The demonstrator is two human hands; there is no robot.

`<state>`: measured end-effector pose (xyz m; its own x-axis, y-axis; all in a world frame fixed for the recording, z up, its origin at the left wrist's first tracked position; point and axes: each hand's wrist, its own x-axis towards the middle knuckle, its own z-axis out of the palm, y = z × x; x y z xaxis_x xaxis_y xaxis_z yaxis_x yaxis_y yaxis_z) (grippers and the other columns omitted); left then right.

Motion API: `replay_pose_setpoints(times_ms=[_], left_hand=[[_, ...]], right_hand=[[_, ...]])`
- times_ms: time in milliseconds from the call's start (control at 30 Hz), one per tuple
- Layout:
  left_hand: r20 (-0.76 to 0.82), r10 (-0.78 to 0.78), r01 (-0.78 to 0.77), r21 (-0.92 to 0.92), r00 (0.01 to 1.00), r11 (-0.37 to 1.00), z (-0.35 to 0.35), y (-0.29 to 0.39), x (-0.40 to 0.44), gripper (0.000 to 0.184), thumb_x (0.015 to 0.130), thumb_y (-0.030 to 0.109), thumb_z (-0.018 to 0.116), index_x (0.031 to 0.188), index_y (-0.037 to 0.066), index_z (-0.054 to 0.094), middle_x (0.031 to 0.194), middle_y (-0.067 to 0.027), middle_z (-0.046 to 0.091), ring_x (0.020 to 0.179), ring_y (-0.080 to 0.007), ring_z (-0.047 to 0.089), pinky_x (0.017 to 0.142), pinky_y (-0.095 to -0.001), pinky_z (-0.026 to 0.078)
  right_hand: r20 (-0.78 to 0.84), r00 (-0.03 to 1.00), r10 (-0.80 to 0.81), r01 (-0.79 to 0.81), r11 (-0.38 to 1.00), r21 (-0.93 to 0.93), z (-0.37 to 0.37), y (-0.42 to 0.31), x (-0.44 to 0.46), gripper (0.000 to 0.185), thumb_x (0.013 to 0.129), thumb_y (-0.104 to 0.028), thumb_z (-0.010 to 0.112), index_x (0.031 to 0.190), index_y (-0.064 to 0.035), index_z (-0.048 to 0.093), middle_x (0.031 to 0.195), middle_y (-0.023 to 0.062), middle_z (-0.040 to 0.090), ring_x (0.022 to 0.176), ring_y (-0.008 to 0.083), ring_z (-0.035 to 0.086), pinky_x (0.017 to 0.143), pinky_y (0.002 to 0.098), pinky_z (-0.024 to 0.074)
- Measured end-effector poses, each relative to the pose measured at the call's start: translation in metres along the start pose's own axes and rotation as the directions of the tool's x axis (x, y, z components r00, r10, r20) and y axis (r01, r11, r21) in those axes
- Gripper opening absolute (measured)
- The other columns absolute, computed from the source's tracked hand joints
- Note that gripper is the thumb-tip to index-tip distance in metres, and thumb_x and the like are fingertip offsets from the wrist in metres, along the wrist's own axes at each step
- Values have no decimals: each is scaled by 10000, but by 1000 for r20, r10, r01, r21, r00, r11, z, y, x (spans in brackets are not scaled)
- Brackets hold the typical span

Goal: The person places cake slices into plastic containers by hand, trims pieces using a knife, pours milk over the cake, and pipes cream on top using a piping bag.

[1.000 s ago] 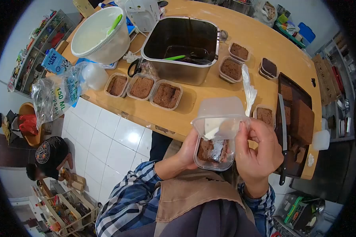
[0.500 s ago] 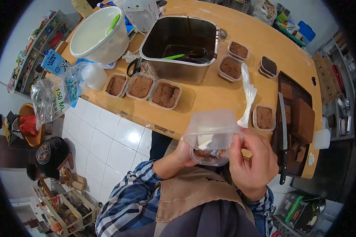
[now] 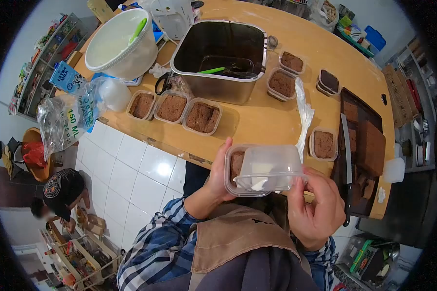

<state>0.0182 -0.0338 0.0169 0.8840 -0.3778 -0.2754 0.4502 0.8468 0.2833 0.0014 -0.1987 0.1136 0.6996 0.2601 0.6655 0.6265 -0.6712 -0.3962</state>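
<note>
My left hand (image 3: 217,175) is wrapped around the left side of a clear plastic tub (image 3: 231,185) with brown cake (image 3: 236,165) in it. Between the fingers and thumb of my right hand (image 3: 318,209) is the edge of a second clear container (image 3: 277,154), tipped on its side over the tub. White cream (image 3: 258,175) shows at the container's lower part; whether it clings inside or lies on the cake I cannot tell. The tilted container hides much of the cake.
Several cake-filled tubs (image 3: 202,116) stand on the wooden table (image 3: 250,123). A deep metal pan (image 3: 213,87) and white bowl (image 3: 116,53) are behind them. At right, a long knife (image 3: 346,150) lies by a tray of cake (image 3: 371,148). A person (image 3: 63,194) crouches at lower left.
The container in my right hand has swung from leaning upright to lying sideways over the tub. My left hand has raised the tub slightly, and its thumb now shows at the side.
</note>
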Motion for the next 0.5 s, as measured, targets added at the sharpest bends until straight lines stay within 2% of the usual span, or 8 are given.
replay_pose_setpoints(times_ms=[33,233,367,500], left_hand=[[-51,17,-14,53,999,998,3,1,-1,660,879,551,315,1196,-5,477,1168,-177,543,1037,-324,554,918,-456,427],[178,-7,47,-222,984,974,-6,0,1,657,878,555,312,1220,14,463,1196,-174,525,1055,-333,541,910,-467,431],[251,-13,82,-265,968,961,-1,-1,-2,730,890,580,246,1238,-38,421,1183,-189,525,1041,-304,554,907,-423,450],[165,-55,92,-226,985,970,1,-5,-4,733,885,592,239,1238,-22,425,1128,-184,551,958,-290,587,838,-416,492]], right_hand=[[0,1000,11,-11,1000,-4,-1,0,0,280,663,36,669,921,29,559,837,156,645,721,267,642,631,318,528],[-54,997,56,-58,997,-43,-1,7,-2,254,672,40,662,907,22,568,832,155,646,724,271,643,641,321,527],[-79,995,62,-69,994,-86,0,12,3,234,679,42,662,895,18,574,825,152,645,715,267,643,636,315,521],[-114,991,69,-80,993,-92,5,17,6,226,682,46,665,888,16,577,830,146,645,703,259,642,631,312,518]])
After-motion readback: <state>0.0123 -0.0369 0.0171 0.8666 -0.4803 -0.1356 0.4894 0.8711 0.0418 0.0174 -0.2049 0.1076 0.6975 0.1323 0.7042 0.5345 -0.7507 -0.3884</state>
